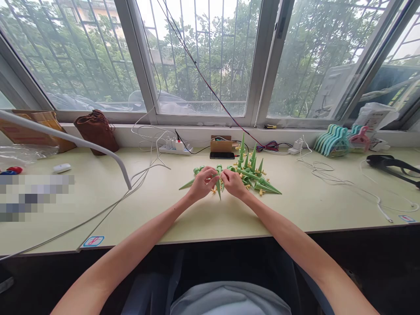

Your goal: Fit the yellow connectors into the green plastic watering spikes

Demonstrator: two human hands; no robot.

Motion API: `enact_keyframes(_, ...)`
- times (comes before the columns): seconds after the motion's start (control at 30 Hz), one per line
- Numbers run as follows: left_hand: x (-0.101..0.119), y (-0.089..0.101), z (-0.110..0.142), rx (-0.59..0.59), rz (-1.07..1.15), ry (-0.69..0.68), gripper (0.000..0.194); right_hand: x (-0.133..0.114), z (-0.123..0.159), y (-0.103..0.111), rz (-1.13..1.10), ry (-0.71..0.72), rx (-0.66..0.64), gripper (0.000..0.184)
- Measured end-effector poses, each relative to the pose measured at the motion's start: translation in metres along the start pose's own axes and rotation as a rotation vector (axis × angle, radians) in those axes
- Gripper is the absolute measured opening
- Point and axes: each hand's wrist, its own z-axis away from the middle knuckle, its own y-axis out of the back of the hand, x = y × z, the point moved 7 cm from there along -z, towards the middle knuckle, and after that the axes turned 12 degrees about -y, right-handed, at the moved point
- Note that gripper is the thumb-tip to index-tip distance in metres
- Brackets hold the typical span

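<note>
A green plastic plant watering spike (218,190) points downward between my hands, just above the table. My left hand (202,183) is closed around its upper part with bent fingers. From the other side, my right hand (232,182) pinches at the same spike's upper end; its fingertips hide what exactly they touch. Right beside my right hand lies a pile of green spikes (265,186) with small yellow valves. Several spikes (242,151) stand upright behind the pile. Another spike (186,184) lies left of my left hand.
Behind the spikes are a phone (222,155) and a small cardboard box (221,144). A white power strip (175,148) and loose cables (144,173) lie to the left. Teal hangers (331,141) and black goggles (390,165) are at the right. The table's front edge (216,240) runs below my forearms.
</note>
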Motion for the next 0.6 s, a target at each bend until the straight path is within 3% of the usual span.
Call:
enact_keyframes(0.43, 0.010, -0.002, 0.001, -0.039, -0.053, -0.054, 0.020, -0.001, -0.001, 0.003, -0.032, -0.048, -0.005, 0.034)
enact_keyframes(0.6, 0.013, -0.004, 0.002, -0.071, -0.097, -0.096, 0.015, 0.005, -0.002, -0.001, -0.104, -0.121, -0.071, 0.031)
